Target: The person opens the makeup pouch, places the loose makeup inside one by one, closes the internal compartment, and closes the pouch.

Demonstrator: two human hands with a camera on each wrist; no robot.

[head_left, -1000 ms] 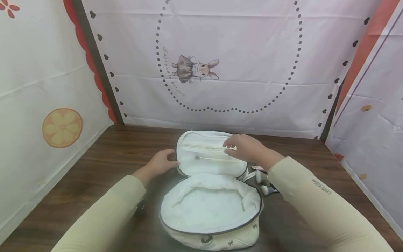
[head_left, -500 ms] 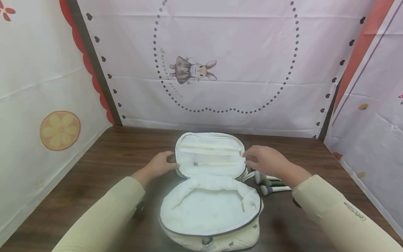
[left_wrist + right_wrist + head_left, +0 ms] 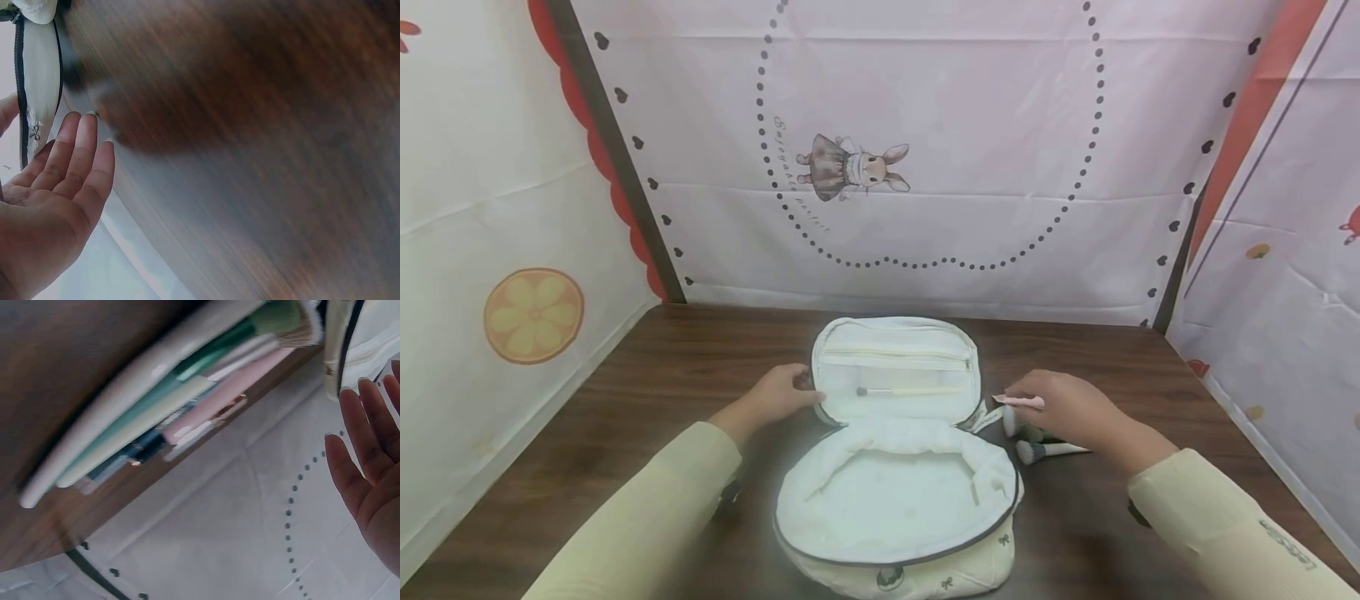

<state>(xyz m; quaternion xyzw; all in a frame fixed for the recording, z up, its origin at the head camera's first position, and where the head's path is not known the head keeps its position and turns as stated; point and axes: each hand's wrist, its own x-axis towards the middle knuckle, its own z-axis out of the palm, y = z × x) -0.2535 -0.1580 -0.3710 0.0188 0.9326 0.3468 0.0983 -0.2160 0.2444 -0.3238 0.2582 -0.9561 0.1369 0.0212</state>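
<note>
Pinching the bag lid [image 3: 897,372] at its left edge, left hand [image 3: 775,393] likely braces it open; right hand [image 3: 1067,408], fingers apart, beside brushes [image 3: 1032,452].

1. slim handles lie slantwise, side by side, across the dark wood desk [image 3: 69,356], blurred: a white handle [image 3: 140,387] outermost, then a green handle [image 3: 106,439], a cream handle [image 3: 142,428] and a pink handle [image 3: 228,397].
2. a dark blue piece [image 3: 149,447] lies just beside the pink one.
3. tan bristles [image 3: 301,336] show at the upper end.
4. the right hand [image 3: 378,475] enters at the right edge, fingers extended, palm partly visible.
5. just above is a cream bag [image 3: 335,362] with dark trim.
6. behind hangs white cloth [image 3: 225,512] with a dotted curve.
</note>
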